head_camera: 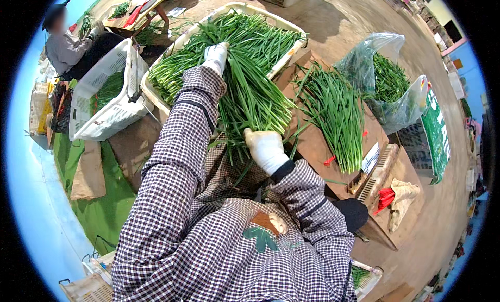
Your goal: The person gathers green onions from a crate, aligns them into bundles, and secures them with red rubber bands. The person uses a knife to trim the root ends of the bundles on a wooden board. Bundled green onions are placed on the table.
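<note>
My left hand [215, 58], in a white glove, grips long green leaves that look like garlic chives, over a cream plastic crate [287, 63] heaped with more of them. From this hand a loose bunch of chives [256, 95] fans down toward my lap, its pale stem ends at the lower right. My right hand [267, 147], gloved too, is curled at those stem ends, with its thumb toward the left; its fingertips are hidden. A laid-out pile of chives [334, 114] rests on a brown board [304, 140] to the right.
A white basket [107, 122] with some greens stands left, near a seated person [72, 44] by a low table [152, 9]. At right are a clear plastic bag of greens [390, 77], red strips [384, 199], a cloth [404, 200] and a slotted plastic piece [379, 173] on the board's edge.
</note>
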`<state>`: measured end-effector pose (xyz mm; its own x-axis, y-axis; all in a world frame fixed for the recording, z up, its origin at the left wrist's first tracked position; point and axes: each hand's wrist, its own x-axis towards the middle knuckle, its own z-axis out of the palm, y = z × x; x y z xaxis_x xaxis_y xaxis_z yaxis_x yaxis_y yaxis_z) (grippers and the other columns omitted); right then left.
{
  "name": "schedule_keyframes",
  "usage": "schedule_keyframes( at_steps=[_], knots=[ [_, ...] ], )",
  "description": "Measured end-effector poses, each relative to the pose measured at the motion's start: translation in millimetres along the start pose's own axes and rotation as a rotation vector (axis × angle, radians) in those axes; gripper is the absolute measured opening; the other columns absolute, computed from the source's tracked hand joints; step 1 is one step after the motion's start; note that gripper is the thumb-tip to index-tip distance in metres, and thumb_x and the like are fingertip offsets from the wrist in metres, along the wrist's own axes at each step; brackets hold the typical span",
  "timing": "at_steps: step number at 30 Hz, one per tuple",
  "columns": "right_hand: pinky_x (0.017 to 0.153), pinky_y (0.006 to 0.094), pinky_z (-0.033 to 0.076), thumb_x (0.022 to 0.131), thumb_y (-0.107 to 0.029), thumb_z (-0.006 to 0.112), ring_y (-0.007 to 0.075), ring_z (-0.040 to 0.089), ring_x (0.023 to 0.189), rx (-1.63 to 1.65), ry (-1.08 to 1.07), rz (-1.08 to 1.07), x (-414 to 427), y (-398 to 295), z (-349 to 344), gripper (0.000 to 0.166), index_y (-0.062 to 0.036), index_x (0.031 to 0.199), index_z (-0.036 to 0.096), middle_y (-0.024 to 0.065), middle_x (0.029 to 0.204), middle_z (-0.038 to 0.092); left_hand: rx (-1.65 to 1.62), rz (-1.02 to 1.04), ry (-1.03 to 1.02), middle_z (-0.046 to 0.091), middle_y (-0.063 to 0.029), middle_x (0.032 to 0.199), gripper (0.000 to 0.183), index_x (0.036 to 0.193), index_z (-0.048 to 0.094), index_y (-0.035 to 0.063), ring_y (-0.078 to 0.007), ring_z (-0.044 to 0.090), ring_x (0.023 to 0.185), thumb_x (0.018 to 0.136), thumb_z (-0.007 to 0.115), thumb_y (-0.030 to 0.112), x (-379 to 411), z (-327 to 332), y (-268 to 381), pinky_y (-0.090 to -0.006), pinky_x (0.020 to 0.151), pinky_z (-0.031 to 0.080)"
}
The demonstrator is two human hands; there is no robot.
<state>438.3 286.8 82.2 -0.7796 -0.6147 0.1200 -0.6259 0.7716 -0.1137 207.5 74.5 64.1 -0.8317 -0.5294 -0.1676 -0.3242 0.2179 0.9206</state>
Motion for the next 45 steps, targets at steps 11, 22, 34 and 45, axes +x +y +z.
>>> schedule_keyframes(
  at_steps=[11,22,34,45],
  knots=[
    [0.042,0.0301,0.045,0.076,-0.012,0.056,0.0186,0.060,0.049,-0.239,-0.034,-0.022,-50.3,1.6,-19.1,0.027,-0.0066,0.102,0.058,0.0049,0.058,0.058,-0.528,-0.449,-0.318,0.061,-0.0108,0.080,0.027,0.096,0.058,0.0040,-0.0270,0.055,0.070,0.082,0.059,0.028,74.8,46.8,-118.3,-0.0395,0.067,0.046],
    [0.073,0.0318,0.052,0.078,-0.002,0.058,0.0232,0.066,0.082,1.232,-0.266,0.225,-172.8,51.8,-24.5,0.019,0.0005,0.096,0.064,0.0139,0.092,0.068,-0.428,-0.464,-0.338,0.066,-0.0144,0.099,0.038,0.105,0.060,0.0031,-0.0294,0.060,0.088,0.088,0.047,0.035,45.2,13.7,-89.3,-0.0431,0.085,0.045],
    [0.080,0.0286,0.048,0.083,-0.003,0.063,0.0180,0.061,0.087,2.312,0.646,0.483,-62.2,67.3,28.7,0.019,0.0015,0.101,0.061,0.0064,0.092,0.064,-0.804,0.033,-0.473,0.067,-0.0046,0.087,0.027,0.094,0.064,0.0094,-0.0182,0.063,0.076,0.089,0.055,0.034,-91.1,-37.7,39.0,-0.0327,0.072,0.052],
    [0.088,0.0346,0.044,0.084,-0.010,0.060,0.0188,0.059,0.088,1.368,-0.034,0.194,-112.9,12.3,25.9,0.014,-0.0018,0.093,0.066,0.0069,0.089,0.065,-0.905,-0.376,-0.520,0.068,-0.0107,0.082,0.031,0.088,0.064,0.0091,-0.0274,0.064,0.071,0.083,0.060,0.040,-63.9,-55.8,-30.0,-0.0417,0.068,0.054]
  ],
)
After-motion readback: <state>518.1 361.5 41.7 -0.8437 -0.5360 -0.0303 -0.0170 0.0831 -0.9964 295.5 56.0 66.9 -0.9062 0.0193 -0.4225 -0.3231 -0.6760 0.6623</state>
